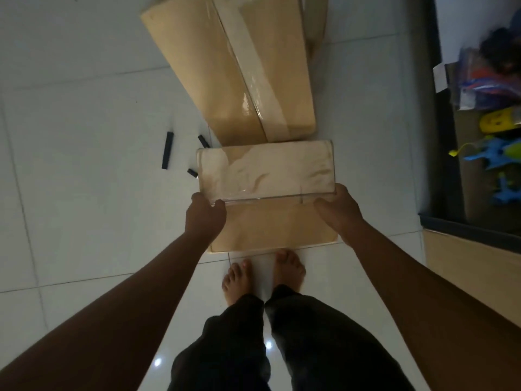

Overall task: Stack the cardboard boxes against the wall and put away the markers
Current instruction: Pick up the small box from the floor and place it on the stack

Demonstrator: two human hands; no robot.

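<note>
I hold a small taped cardboard box (266,170) in front of me above the floor. My left hand (205,214) grips its near left corner, and my right hand (339,211) grips its near right corner. Beyond it a long cardboard box (225,66) with a tape strip lies on the white tiles, running away from me. Three dark markers lie on the floor to the left: a long marker (167,150), a second marker (203,141) half hidden by the small box, and a short marker piece (192,173) at the box's left edge.
My bare feet (263,273) stand just behind the held box. At the right a dark shelf unit (439,170) holds colourful toys (496,153) and bags. White tiled floor (84,193) spreads out to the left.
</note>
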